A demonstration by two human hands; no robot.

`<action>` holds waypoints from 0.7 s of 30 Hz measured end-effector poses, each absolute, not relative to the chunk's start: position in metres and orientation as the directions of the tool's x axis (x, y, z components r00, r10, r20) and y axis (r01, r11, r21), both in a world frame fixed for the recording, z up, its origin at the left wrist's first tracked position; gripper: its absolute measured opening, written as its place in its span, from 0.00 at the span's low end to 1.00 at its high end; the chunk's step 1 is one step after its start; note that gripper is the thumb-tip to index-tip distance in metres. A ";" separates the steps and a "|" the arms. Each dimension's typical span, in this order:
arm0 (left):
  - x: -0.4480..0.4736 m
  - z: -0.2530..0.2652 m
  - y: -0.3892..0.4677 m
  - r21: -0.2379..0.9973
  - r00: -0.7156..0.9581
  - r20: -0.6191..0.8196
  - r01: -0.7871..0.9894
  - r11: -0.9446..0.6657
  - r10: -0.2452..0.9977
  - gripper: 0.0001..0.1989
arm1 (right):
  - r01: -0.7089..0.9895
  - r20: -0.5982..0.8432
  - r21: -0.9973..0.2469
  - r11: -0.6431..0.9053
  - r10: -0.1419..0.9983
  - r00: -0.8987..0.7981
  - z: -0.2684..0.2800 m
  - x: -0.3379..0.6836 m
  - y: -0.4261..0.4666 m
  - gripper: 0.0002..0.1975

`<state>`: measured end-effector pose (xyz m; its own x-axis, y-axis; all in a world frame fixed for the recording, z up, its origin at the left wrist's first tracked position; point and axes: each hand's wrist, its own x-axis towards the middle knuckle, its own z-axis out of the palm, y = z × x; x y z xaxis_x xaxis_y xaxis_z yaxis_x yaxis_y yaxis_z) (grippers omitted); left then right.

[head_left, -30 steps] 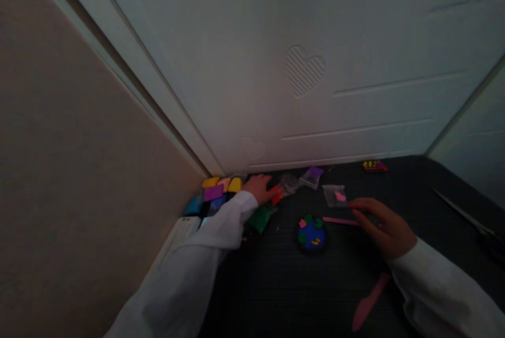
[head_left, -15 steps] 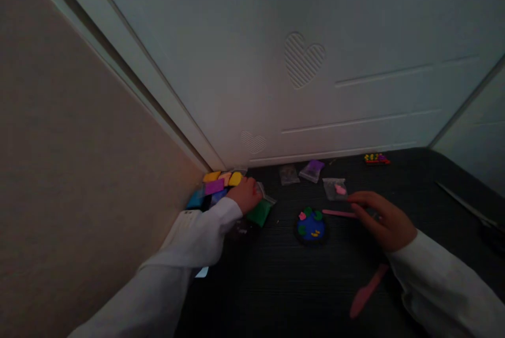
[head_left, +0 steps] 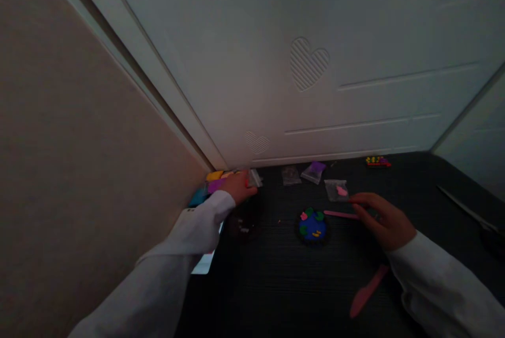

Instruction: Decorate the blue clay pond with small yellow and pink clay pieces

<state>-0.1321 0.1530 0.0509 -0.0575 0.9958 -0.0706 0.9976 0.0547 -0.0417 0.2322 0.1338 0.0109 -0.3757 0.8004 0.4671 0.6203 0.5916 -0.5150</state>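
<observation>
At the left, my left hand (head_left: 238,187) closes on a small zip bag (head_left: 254,178), its clear end sticking out to the right and a bit of red showing by the fingers. Colourful clay packs (head_left: 215,185) lie against and partly under this hand. My right hand (head_left: 384,220) hovers at the right with thumb and forefinger pinched; what they hold is too small to make out. Just left of its fingertips is a clear bag with pink clay (head_left: 341,191). A pink stick tool (head_left: 340,215) runs beneath the hand. Between both hands sits a round clay pond (head_left: 312,226) with green leaves and a pink flower.
A pink plastic knife (head_left: 367,293) lies in front of the right wrist. Scissors (head_left: 465,208) rest at the far right. Toward the white panel are a purple clay bag (head_left: 314,171), another clear bag (head_left: 291,175) and a small colourful clay piece (head_left: 377,161). A wall rises on the left.
My left hand has shifted slightly up and left among the clay packs. The green pack beside it is no longer visible, and a clear bag end now sticks out. My right hand stays nearly still.
</observation>
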 end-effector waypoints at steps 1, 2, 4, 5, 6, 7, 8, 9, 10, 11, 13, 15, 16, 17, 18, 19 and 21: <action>-0.143 0.056 0.155 -0.068 -0.086 -0.049 0.994 0.082 0.995 0.28 | 0.620 0.470 -0.512 0.595 0.798 -0.378 0.011 0.232 0.133 0.10; -0.152 0.059 0.157 -0.093 -0.100 -0.037 0.991 0.096 0.994 0.29 | 0.618 0.473 -0.508 0.600 0.794 -0.382 0.011 0.232 0.133 0.10; -0.165 0.059 0.155 -0.131 -0.079 -0.034 0.989 0.074 0.996 0.30 | 0.614 0.477 -0.502 0.609 0.787 -0.391 0.011 0.232 0.133 0.10; -0.168 0.056 0.153 -0.145 -0.055 -0.039 0.988 0.049 0.998 0.31 | 0.613 0.475 -0.502 0.611 0.786 -0.395 0.011 0.232 0.133 0.10; -0.169 0.052 0.150 -0.156 -0.029 -0.046 0.987 0.021 0.999 0.33 | 0.611 0.472 -0.505 0.610 0.788 -0.396 0.011 0.232 0.133 0.10; -0.169 0.046 0.148 -0.164 -0.008 -0.054 0.986 -0.001 0.999 0.33 | 0.612 0.469 -0.510 0.605 0.792 -0.392 0.011 0.232 0.133 0.10; -0.168 0.041 0.146 -0.169 0.008 -0.065 0.985 -0.019 0.998 0.33 | 0.613 0.464 -0.517 0.598 0.797 -0.386 0.011 0.232 0.133 0.10; -0.168 0.036 0.144 -0.172 0.019 -0.076 0.985 -0.032 0.997 0.32 | 0.614 0.459 -0.523 0.591 0.803 -0.381 0.011 0.232 0.133 0.09; -0.169 0.032 0.144 -0.175 0.024 -0.086 0.984 -0.039 0.996 0.31 | 0.615 0.455 -0.528 0.585 0.807 -0.376 0.012 0.232 0.133 0.09; -0.170 0.029 0.144 -0.177 0.028 -0.096 0.983 -0.044 0.995 0.30 | 0.617 0.453 -0.531 0.581 0.810 -0.373 0.012 0.232 0.133 0.09; -0.175 0.028 0.146 -0.182 0.028 -0.110 0.982 -0.048 0.994 0.28 | 0.619 0.448 -0.532 0.578 0.812 -0.373 0.013 0.231 0.133 0.09; -0.180 0.032 0.146 -0.189 0.031 -0.126 0.980 -0.055 0.992 0.28 | 0.623 0.445 -0.527 0.579 0.812 -0.378 0.013 0.231 0.133 0.10; -0.182 0.036 0.146 -0.191 0.036 -0.138 0.980 -0.062 0.990 0.30 | 0.623 0.448 -0.524 0.581 0.810 -0.378 0.013 0.232 0.133 0.10; -0.182 0.039 0.144 -0.192 0.043 -0.152 0.979 -0.072 0.987 0.32 | 0.622 0.455 -0.520 0.585 0.806 -0.378 0.013 0.232 0.133 0.10; -0.180 0.043 0.142 -0.189 0.054 -0.165 0.978 -0.086 0.985 0.35 | 0.620 0.462 -0.518 0.589 0.803 -0.377 0.012 0.232 0.132 0.10; -0.176 0.047 0.140 -0.184 0.069 -0.174 0.978 -0.101 0.982 0.37 | 0.619 0.466 -0.516 0.592 0.801 -0.377 0.012 0.232 0.132 0.10; -0.164 0.054 0.134 -0.165 0.110 -0.179 0.976 -0.140 0.978 0.38 | 0.617 0.463 -0.522 0.590 0.803 -0.376 0.012 0.232 0.132 0.10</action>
<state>-0.1645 0.1337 0.0538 0.1098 0.9778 -0.1786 0.9764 -0.1397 -0.1645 0.2322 0.1322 0.0123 -0.3762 0.8027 0.4627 0.6167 0.5896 -0.5216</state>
